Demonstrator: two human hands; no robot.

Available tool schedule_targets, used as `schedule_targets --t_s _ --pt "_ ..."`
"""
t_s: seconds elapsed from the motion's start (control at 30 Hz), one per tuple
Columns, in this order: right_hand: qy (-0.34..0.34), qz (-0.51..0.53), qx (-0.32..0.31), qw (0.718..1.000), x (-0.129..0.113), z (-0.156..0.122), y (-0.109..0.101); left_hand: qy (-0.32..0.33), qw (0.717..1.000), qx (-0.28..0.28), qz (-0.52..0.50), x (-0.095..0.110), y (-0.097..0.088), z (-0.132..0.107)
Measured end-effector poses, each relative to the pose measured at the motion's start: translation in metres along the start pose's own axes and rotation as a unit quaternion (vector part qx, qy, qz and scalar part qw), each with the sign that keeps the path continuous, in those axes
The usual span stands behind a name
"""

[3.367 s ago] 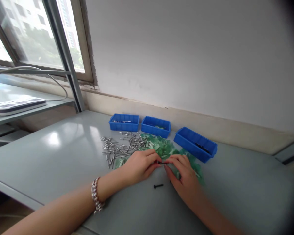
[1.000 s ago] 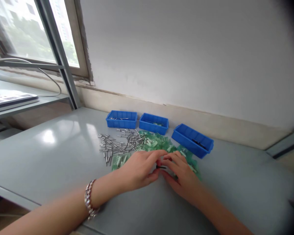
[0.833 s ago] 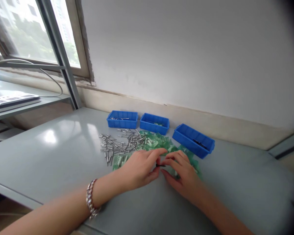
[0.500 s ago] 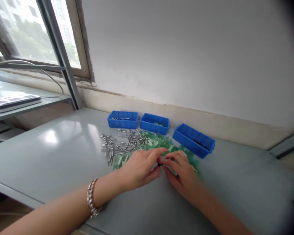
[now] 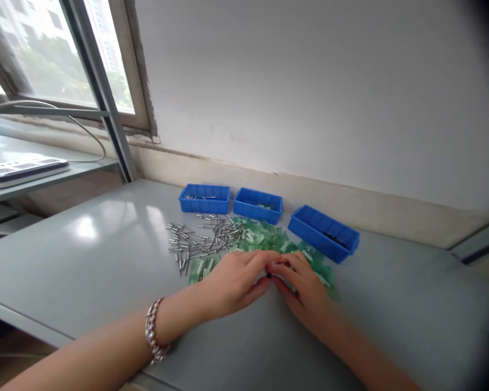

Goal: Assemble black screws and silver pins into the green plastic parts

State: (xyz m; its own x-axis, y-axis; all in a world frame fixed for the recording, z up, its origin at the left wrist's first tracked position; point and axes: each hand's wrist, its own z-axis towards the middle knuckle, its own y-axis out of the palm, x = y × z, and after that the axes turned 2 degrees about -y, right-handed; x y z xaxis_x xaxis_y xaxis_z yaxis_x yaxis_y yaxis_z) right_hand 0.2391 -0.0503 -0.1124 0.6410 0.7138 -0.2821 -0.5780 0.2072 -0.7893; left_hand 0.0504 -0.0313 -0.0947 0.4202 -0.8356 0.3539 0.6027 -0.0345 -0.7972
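Small black screw (image 5: 268,276) is being pinched between the closed fingertips of the left hand (image 5: 232,283) and right hand (image 5: 305,290), beside loose green plastic pieces (image 5: 261,236), with the next move seemingly calling for a steady grip.

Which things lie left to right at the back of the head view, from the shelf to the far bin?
White power strip → blue bin with metal pins → blue bin with green bits → blue bin with black pieces
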Motion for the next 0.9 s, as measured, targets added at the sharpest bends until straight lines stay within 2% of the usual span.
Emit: schedule_targets --t_s 0.43,0.9 --pt "0.008 0.010 0.010 1.000 -0.0029 0.0008 0.0007 0.013 1.000 0.014 -0.015 0.0003 -0.0006 0.0002" --pt "0.029 -0.005 0.013 0.999 -0.0056 0.0009 0.0004 0.015 1.000 0.003 -0.015 0.0005 -0.0007 -0.0002"
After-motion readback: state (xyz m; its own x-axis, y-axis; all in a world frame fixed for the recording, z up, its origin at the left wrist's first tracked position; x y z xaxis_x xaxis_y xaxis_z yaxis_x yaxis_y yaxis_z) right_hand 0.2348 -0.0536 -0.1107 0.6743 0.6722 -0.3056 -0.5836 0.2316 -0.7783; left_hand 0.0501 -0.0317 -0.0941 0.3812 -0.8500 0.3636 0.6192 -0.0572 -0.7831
